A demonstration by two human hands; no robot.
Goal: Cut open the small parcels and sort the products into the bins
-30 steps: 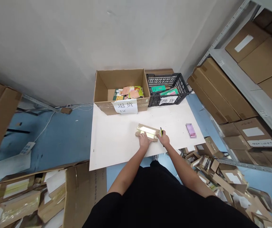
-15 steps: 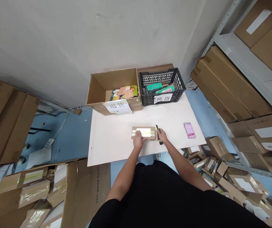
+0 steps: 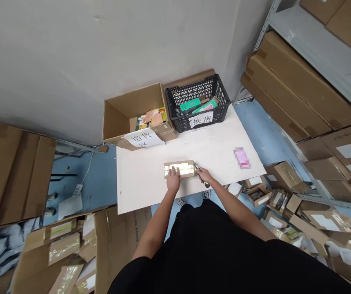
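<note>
A small taped cardboard parcel point(image 3: 182, 167) lies on the white table point(image 3: 145, 179) near its front edge. My left hand point(image 3: 173, 179) rests flat on the parcel's near left part, fingers spread. My right hand point(image 3: 205, 175) is closed around a yellow and black utility knife point(image 3: 198, 169), whose tip touches the parcel's right end.
At the table's back stand an open cardboard box point(image 3: 126, 112) with a paper label and a black plastic crate point(image 3: 196, 102) holding green packs. A pink object point(image 3: 242, 158) lies at the right. Cardboard boxes crowd the shelves point(image 3: 301, 94) on the right and the floor point(image 3: 285, 204) on both sides.
The parcel has been turned to lie level and my left hand moved onto its left part. The knife has come against the parcel's right end. The view swung to the right.
</note>
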